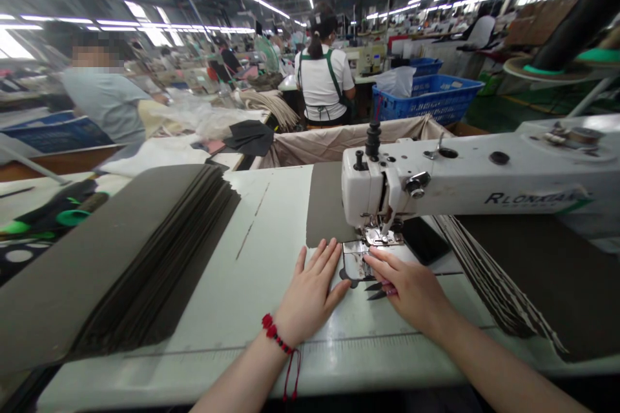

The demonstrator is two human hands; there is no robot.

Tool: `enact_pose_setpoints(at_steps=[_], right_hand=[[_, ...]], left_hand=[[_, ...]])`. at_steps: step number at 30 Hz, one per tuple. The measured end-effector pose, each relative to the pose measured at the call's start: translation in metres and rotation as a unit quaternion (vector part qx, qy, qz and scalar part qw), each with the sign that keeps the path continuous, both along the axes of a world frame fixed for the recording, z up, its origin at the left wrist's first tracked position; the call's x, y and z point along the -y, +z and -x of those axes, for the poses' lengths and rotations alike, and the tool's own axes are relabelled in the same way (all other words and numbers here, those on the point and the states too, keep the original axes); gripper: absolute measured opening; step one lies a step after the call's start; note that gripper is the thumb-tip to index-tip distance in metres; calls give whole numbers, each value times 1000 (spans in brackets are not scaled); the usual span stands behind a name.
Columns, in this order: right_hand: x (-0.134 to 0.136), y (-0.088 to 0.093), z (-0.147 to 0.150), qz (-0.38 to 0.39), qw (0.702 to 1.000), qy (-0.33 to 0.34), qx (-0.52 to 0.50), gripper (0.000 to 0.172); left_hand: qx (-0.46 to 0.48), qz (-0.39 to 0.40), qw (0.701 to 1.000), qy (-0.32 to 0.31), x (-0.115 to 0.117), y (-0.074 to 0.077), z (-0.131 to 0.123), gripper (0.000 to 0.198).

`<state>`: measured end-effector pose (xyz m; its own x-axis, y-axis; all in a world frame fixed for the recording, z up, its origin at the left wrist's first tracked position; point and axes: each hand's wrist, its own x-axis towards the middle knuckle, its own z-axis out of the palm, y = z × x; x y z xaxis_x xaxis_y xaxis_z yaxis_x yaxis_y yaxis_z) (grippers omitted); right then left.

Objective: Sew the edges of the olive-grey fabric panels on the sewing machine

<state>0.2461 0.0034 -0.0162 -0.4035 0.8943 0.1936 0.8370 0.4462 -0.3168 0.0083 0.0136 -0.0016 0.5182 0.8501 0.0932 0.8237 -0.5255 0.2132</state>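
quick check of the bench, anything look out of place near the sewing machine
A black phone-like slab lies on the table just right of the presser foot, under the sewing machine arm. It looks odd because it sits in the work area, close to the right hand.

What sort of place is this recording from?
Likely a factory sewing floor: an industrial sewing machine, a stack of cut panels, and a co-worker at a distant machine.
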Motion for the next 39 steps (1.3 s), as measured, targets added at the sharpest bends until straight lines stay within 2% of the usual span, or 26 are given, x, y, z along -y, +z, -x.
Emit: enact_pose_setpoints(at_steps=[11,17,24,28,30,33,36,37,39], right_hand=[[1,-1,0,2,1000,-5,-3,65],[3,2,1,-1,1000,-7,-12,58],[6,8,2,-11,1000,-13,-20,54],[10,12,4,-9,999,-14,-29,55],[12,14,4,-12,999,-12,-31,52],[14,17,3,-14,999,-9,-39,52],[14,19,0,-10,998,-5,-55,52],[14,19,-1,-6,998,-2,-62,54],[15,21,-2,3,997,9,-79,59]], left_hand=[[-3,0,1000,-1,0,0,1,59],[3,-17,1000,1,2,-3,0,59],[3,-59,998,22,2,-9,-3,74],[8,-64,997,35,5,3,-4,74],[11,-70,996,51,15,14,-3,72],[13,-69,997,42,48,22,3,76],[-6,-51,998,-24,94,11,14,97],[-20,-47,998,-30,109,6,19,101],[-54,-42,998,2,136,-3,27,94]])
